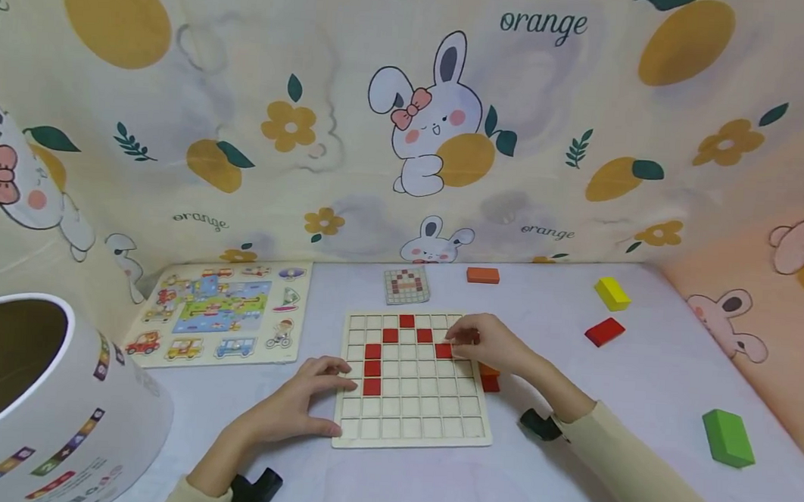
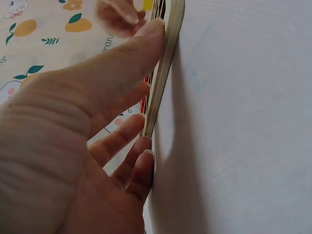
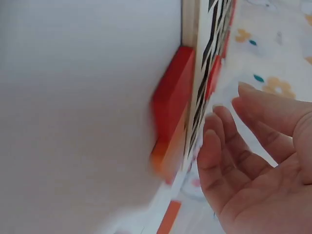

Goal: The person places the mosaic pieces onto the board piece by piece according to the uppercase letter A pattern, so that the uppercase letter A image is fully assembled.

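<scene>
A pale grid board [image 1: 407, 416] lies on the table with several red tiles [image 1: 372, 368] in its cells, forming a column on the left and a peak at the top. My left hand [image 1: 292, 403] rests at the board's left edge; in the left wrist view its thumb and fingertips touch the rim. Over the upper right of the board is my right hand [image 1: 493, 343], fingers bent beside a red tile [image 1: 443, 351]. In the right wrist view, the thumb and fingers of that hand [image 3: 258, 161] are apart with nothing between them.
Red and orange blocks [image 1: 490, 381] lie against the board's right edge. A small pattern card [image 1: 407, 285] and an orange block [image 1: 482, 276] sit behind it. A picture puzzle [image 1: 219, 351] and white drum [image 1: 113, 418] stand left; yellow [image 1: 613, 294], red [image 1: 605, 332] and green [image 1: 729, 439] blocks lie right.
</scene>
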Demonstrator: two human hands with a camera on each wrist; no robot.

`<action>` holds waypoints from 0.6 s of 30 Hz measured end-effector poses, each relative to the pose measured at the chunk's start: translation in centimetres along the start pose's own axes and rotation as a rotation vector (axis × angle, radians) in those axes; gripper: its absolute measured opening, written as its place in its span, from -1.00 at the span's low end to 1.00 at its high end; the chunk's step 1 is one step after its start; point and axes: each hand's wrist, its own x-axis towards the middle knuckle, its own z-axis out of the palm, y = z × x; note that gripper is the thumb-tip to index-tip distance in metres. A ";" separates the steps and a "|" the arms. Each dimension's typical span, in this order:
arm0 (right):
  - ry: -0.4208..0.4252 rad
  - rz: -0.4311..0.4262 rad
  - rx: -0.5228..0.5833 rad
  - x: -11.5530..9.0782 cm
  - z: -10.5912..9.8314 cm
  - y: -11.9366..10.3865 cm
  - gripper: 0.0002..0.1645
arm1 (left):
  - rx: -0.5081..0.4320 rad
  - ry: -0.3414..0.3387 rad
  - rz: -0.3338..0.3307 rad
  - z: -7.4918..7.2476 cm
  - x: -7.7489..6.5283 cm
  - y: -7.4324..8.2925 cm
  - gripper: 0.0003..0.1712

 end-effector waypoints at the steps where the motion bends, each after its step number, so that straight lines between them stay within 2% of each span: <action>1: 0.008 0.003 0.025 -0.7 -0.3 0.3 -0.80 | 0.001 -0.001 0.003 0.0 0.1 0.0 -0.29; 9: 0.001 0.047 0.071 -6.7 -1.5 1.9 -0.77 | -0.001 -0.005 -0.009 0.1 0.2 0.3 -0.28; 12: -0.010 0.047 0.081 -7.5 -1.5 2.0 -0.74 | -0.001 -0.006 -0.024 0.0 0.1 0.3 -0.28; 18: -0.036 0.029 0.061 -7.5 -0.9 2.1 -0.69 | -0.005 -0.006 -0.040 0.0 0.0 0.4 -0.28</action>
